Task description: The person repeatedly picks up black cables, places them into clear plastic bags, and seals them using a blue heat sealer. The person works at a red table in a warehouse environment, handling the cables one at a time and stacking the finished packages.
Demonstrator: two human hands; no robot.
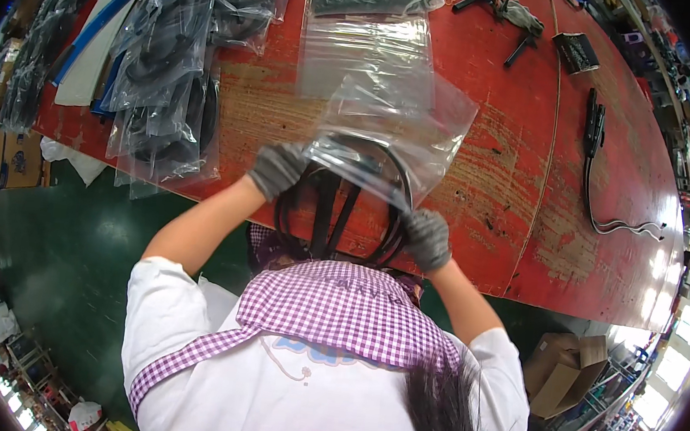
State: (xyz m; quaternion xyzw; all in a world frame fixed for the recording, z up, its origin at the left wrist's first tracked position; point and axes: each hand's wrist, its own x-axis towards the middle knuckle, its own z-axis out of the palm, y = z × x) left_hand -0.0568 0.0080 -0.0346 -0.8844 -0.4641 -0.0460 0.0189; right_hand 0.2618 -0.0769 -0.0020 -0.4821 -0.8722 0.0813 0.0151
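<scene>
A clear plastic bag (439,146) lies in front of me with its mouth toward my body. My left hand (277,170), in a grey glove, is closed at the left corner of that mouth. At the right corner my right hand (426,240), gloved alike, pinches the bag's edge close beside the cable. A looped bundle of black cable (347,216) sits between my hands, its far loops inside the bag. Its near part hangs over the table edge toward my apron. The fingertips of both hands are partly hidden.
On the worn red table (489,188), bagged black cables (164,65) are heaped at the left, by blue-and-white boards (95,50). Flat clear bags (369,52) lie ahead. A black device with a cable (594,127) and a small black box (575,52) are at right. An open carton (567,370) stands below.
</scene>
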